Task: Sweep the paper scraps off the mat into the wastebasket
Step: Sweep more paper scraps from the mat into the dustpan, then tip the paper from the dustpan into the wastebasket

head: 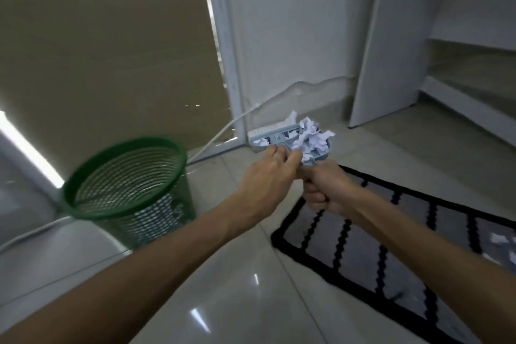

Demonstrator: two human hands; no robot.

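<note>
A green mesh wastebasket [125,176] stands on the tiled floor at the left. My left hand [268,176] grips a light blue hand brush [268,134] with white bristles. My right hand [324,190] is closed round the handle of a light blue dustpan [321,148] heaped with white paper scraps [310,134]. Brush and pan are held together in the air, right of the basket and above the far corner of the mat. The grey mat [391,232] with black stripes lies at the right. A few paper scraps [499,240] remain on its right end.
A white cable [223,131] runs across the floor behind the basket toward a white door frame [223,50]. A white cabinet panel [391,42] and low shelves stand at the back right. Glossy floor tiles [237,301] lie between the basket and the mat.
</note>
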